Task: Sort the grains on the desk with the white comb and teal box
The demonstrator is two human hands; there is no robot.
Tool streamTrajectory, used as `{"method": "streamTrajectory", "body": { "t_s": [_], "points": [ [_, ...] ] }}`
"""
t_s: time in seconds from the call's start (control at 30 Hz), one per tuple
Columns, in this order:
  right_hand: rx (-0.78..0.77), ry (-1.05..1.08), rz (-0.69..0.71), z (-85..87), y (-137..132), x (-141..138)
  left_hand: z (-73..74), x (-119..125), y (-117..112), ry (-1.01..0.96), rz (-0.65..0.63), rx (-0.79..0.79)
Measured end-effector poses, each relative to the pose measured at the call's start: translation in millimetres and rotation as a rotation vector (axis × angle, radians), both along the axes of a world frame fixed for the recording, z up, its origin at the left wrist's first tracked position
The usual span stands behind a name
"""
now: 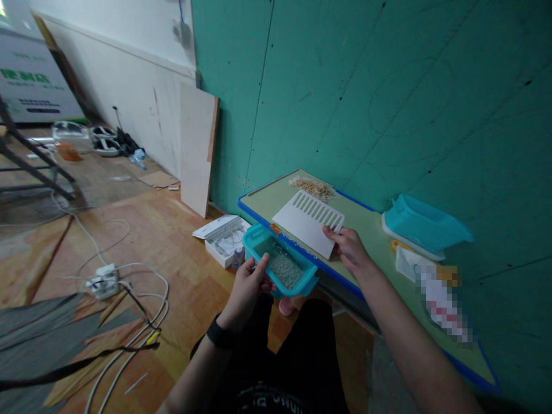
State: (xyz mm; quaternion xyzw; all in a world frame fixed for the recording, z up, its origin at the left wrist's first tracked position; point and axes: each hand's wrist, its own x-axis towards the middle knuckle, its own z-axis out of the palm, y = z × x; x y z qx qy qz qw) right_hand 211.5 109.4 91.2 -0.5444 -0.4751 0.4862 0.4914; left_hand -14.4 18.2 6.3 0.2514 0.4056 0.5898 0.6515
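My left hand (pixel 254 276) grips the near side of a turquoise plastic basin (pixel 308 282), held just below the table's blue edge. Small pale grains (pixel 284 267) cover its bottom. My right hand (pixel 350 248) is closed on the right end of a white slotted board (pixel 304 227), which lies at or just above the tabletop, its row of long slots toward the wall. White grains (pixel 297 242) are scattered along the table edge between board and basin. Behind the board lies a heap of orange and cream kernels (pixel 313 187).
On the green tabletop (pixel 379 259) stand another turquoise basin (pixel 425 221) on a white tray and a partly blurred packet (pixel 444 305). A green wall (pixel 345 103) rises behind. An open white box (pixel 226 238), a power strip (pixel 103 282) and loose cables lie on the floor.
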Motion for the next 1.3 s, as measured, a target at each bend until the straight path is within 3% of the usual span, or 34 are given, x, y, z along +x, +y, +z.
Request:
{"method": "streamTrajectory", "body": {
  "t_s": [0.2, 0.4, 0.6, 1.0, 1.3],
  "points": [
    [0.035, -0.03, -0.112, 4.6, -16.6, 32.4, -5.9, -1.3, 1.8, 0.029, -0.005, 0.031],
    [0.063, -0.041, -0.367, 0.5, -73.2, 82.0, -11.9, 1.6, 0.5, 0.026, -0.025, 0.035],
    [0.001, -0.028, -0.394, -6.7, -107.4, 75.8, -9.8, 5.6, 0.5, 0.032, -0.002, 0.037],
    [-0.115, -0.036, -0.146, 6.0, -79.3, 24.1, -8.7, 2.2, 2.0, 0.039, -0.01, 0.015],
    [-0.036, -0.052, -0.259, 10.3, -54.1, 50.6, -9.7, -5.7, 4.8, 0.057, 0.038, 0.054]
  ]
}}
